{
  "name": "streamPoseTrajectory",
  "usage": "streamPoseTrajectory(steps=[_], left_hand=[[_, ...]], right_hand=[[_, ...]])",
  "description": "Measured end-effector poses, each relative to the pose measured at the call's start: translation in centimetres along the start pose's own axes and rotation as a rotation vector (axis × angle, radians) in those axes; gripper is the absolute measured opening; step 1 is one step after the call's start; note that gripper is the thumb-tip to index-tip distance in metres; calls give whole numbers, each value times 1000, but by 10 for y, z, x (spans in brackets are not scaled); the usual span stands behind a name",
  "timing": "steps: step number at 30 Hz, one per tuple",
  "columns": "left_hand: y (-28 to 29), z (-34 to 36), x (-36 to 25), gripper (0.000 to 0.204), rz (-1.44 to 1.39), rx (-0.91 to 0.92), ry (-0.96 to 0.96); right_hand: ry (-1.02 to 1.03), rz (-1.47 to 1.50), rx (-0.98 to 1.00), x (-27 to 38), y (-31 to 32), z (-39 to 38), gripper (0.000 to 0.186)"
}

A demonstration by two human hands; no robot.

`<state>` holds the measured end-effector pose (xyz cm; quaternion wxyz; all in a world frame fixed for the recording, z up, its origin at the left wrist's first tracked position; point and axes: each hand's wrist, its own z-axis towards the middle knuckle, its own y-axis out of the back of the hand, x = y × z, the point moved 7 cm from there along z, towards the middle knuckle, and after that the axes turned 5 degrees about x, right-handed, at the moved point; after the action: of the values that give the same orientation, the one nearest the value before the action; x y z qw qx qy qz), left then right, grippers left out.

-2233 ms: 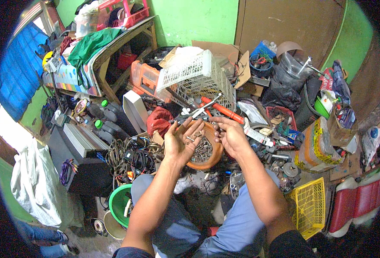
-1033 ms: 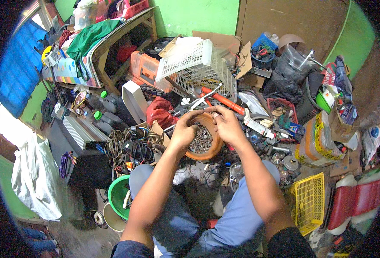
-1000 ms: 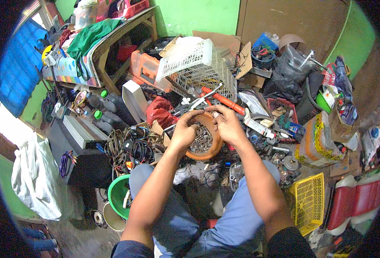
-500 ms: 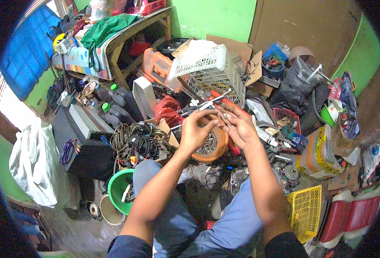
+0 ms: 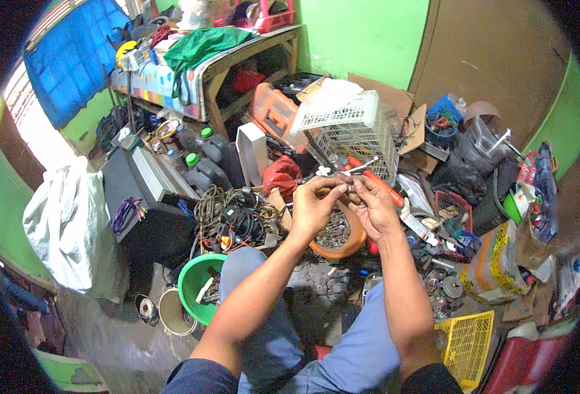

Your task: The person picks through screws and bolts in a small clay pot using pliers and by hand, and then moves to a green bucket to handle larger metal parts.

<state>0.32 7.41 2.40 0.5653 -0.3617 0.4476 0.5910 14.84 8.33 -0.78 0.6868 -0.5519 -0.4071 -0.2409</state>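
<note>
My left hand (image 5: 316,205) and my right hand (image 5: 375,209) are raised in front of me, fingertips nearly meeting. Each has thumb and fingers pinched together around something small, too tiny and covered to name. Below them sits a round orange bowl (image 5: 339,253) filled with many little metal pieces, partly hidden by my hands. Just beyond the fingertips lie a red-orange tube-like thing (image 5: 383,187) and a thin white rod (image 5: 367,165). A red plastic bag (image 5: 281,175) rests to the left of them.
Tangled cables (image 5: 227,220) and a green basin (image 5: 190,289) lie to my left, near a black case (image 5: 149,213). A white crate (image 5: 382,141) stands behind my hands. On the right are a yellow basket (image 5: 470,345) and a taped box (image 5: 500,262).
The view has shifted, so the surroundings sit further right. My right hand's fingers, spread before, are now curled into a pinch, and both hands' fingertips have come together.
</note>
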Motion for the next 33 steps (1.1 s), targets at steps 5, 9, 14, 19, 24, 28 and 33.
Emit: streamPoseTrajectory(steps=[5, 9, 14, 19, 24, 28, 33], left_hand=[[21, -10, -31, 29, 174, -23, -54], [49, -25, -47, 23, 146, -103, -102], [99, -80, -14, 22, -91, -245, -2], [145, -175, 18, 22, -134, -468, 62], [184, -240, 35, 20, -101, -335, 378], [218, -259, 13, 17, 173, -354, 210], [266, -268, 6, 18, 351, -534, 212]], right_hand=[[131, 34, 126, 4, -32, 6, 23], [132, 105, 226, -9, -60, 8, 14], [141, -221, 274, -31, -127, -3, 15], [70, -740, 392, -87, -192, -32, 11], [83, -1023, 703, -127, -220, -58, 18], [-21, -992, 766, -144, -260, -61, 24], [256, -915, 881, -171, -306, -54, 30]])
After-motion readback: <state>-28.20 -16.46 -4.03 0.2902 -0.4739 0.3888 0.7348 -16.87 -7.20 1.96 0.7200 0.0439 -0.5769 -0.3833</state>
